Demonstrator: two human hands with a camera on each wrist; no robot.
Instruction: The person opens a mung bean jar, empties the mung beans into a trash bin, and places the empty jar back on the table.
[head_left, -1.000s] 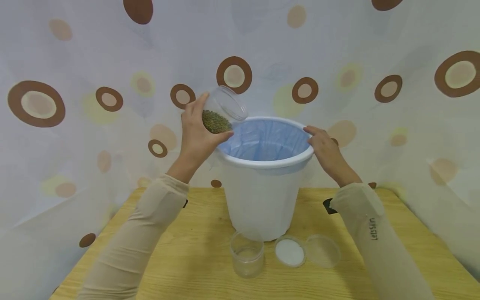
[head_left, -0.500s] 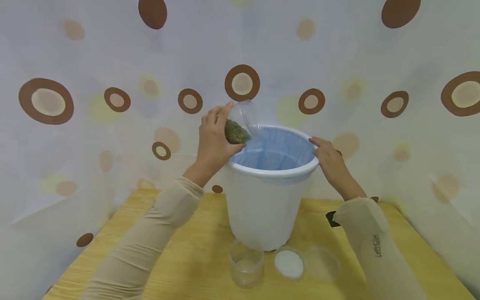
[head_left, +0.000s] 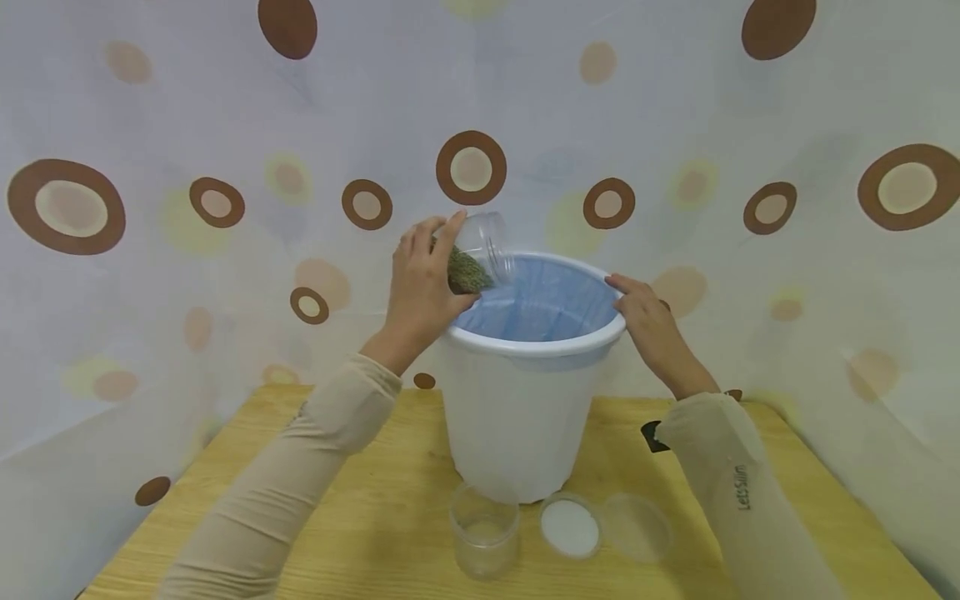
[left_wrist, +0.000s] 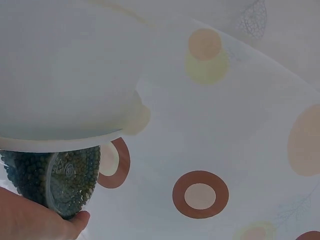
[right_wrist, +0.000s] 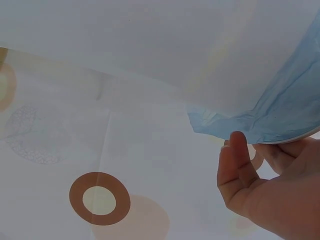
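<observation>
My left hand (head_left: 423, 279) grips a clear plastic jar (head_left: 480, 237) that is tipped over the left rim of a white bin (head_left: 521, 417). Small green mung beans (head_left: 468, 271) lie along the jar's lower side, and its mouth points right, over the opening. In the left wrist view the beans (left_wrist: 30, 172) show through the jar's wall and base, with the thumb beneath. A blue liner bag (head_left: 551, 300) lines the bin, its edge folded out over the rim. My right hand (head_left: 656, 333) holds the rim on the right, with curled fingers outside it in the right wrist view.
In front of the bin on the wooden table (head_left: 360, 533) stands a clear jar (head_left: 485, 533). Beside it lie a lid with a white disc (head_left: 570, 527) and a clear lid (head_left: 637, 527). A black patch (head_left: 655, 436) shows near the right sleeve. Dotted sheeting (head_left: 525, 100) hangs behind.
My left hand has brought the jar further right over the bin and tipped its mouth further toward the opening. My right hand stays at the rim. The head view has shifted a little.
</observation>
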